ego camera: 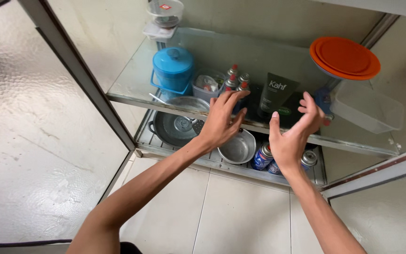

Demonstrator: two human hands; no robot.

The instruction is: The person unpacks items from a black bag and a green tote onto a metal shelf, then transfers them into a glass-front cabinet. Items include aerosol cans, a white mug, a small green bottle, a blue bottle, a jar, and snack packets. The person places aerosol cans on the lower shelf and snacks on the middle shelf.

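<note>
Both the left hand [222, 117] and right hand [293, 131] hover wide, empty, partly hiding gas canisters [237, 80] behind the glass shelf [132, 82].

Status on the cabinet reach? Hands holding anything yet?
Done: the cabinet door is open and both arms are extended to the glass shelf. In hand: nothing; the left hand and right hand are open, fingers spread, on either side of the dark tube standing on that shelf. Left: neither hand has closed on the tube; it looks untouched, as do the gas canisters beside it.
</note>
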